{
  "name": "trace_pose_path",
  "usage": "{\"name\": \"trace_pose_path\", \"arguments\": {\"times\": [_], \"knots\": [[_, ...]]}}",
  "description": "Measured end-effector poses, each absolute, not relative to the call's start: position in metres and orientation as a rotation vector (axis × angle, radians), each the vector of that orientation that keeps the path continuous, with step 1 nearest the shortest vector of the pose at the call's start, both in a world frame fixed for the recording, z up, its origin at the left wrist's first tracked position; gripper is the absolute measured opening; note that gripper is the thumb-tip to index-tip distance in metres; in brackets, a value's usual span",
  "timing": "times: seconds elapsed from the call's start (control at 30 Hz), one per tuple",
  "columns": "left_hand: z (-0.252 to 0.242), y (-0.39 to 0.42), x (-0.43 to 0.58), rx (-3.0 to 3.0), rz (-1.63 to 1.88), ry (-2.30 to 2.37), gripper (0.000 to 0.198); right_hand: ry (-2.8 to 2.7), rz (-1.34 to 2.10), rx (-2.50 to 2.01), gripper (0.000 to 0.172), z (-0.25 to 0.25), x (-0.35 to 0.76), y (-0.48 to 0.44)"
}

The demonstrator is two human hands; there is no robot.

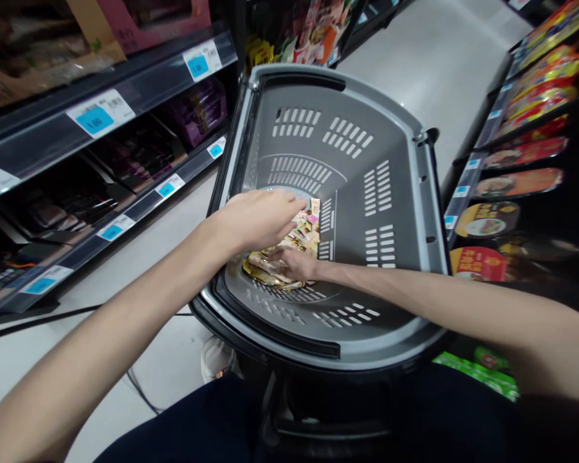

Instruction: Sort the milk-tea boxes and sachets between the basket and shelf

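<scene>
A grey shopping basket (352, 186) with slotted walls fills the middle of the view. Several shiny snack packets (309, 233), yellow and multicoloured, lie at its left side on the bottom. My left hand (265, 217) is over the upper packets, back of the hand up, fingers stretched toward the right. Just below it, my right hand (296, 263) reaches in from the right and touches the yellow packet (265, 269); its fingers are partly hidden and blurred against the packaging.
Shelves with blue price tags (95, 117) and boxed goods run along the left. On the right, another shelf holds packets and round tubs (487, 220). A dark cable (43, 319) crosses the floor at left; a white shoe (216, 357) is below the basket.
</scene>
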State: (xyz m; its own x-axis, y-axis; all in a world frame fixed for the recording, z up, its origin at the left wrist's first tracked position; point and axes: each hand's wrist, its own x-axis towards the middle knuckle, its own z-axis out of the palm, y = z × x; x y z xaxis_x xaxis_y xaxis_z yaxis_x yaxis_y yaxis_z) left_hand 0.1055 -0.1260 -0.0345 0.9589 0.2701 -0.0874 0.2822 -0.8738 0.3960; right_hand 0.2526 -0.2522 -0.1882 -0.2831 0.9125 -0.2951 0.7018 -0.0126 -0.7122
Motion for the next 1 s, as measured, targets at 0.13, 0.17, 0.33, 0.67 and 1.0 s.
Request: {"name": "trace_pose_path", "arguments": {"times": [0.13,0.17,0.33,0.67,1.0], "knots": [[-0.035,-0.122,0.108,2.726,0.113,0.383,0.034,-1.564,1.041,-1.741,0.011,-0.172,0.253,-0.230],[-0.035,-0.121,0.108,2.717,0.164,0.377,0.036,-1.420,1.029,-1.735,0.015,-0.168,0.253,-0.225],[-0.037,-0.118,0.109,2.666,0.372,0.412,0.042,-1.097,0.990,-1.621,0.016,-0.148,0.252,-0.203],[-0.030,-0.115,0.109,2.402,0.780,0.687,0.057,-1.149,0.857,-1.419,0.025,-0.047,0.292,-0.180],[-0.025,-0.117,0.104,2.105,0.595,0.738,0.048,-0.903,0.877,-1.269,0.033,-0.033,0.296,-0.178]]}}
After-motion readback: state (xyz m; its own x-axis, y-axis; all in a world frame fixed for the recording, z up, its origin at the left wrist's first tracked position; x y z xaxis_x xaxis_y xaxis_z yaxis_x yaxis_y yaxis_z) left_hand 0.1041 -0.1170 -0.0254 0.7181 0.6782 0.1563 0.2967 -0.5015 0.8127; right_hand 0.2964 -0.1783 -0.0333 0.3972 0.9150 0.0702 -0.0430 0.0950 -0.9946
